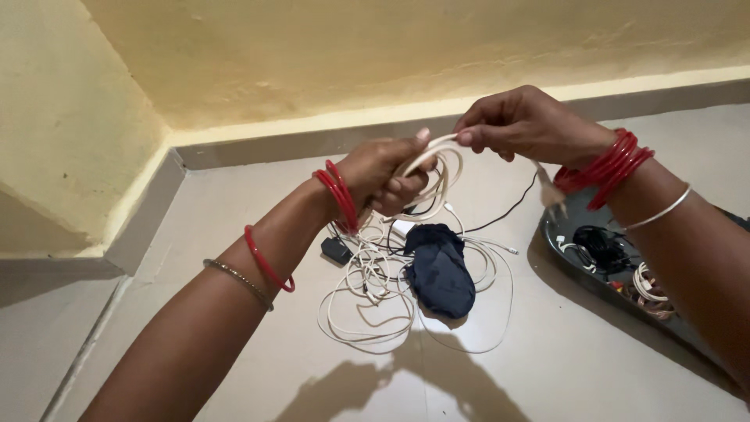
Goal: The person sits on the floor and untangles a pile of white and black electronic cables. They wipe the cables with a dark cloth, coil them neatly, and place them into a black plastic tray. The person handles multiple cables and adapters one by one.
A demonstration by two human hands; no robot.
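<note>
Looking down from the head camera, I start at the far left, where the yellow wall [70,133] meets a grey skirting [148,211] and the pale floor [234,367], smooth and matt; my left forearm comes up from the bottom edge, its elbow cut off, wearing red bangles [340,195] and a thin metal bracelet [238,280]. My left hand [383,172] is curled shut around a coiled loop of white cable [437,168], fingers wrapped through the coil, so how many turns it holds I can't make out. Below it, on the floor, the rest of that cable trails into a loose tangle of white cords [375,301], thin and rubbery, with a small black adapter [336,250] at its left edge and a dark blue cloth pouch [439,270], soft and rumpled, lying over the middle and hiding whatever runs beneath. A thin black wire [508,209] snakes off behind. Further right, my right hand [523,125] pinches the top of the same white loop between thumb and fingertips, held up well above the floor. Far right, a dark tray [562,250] sits partly behind my wrist, holding black and white coils, blurred and cut off by my arm
</note>
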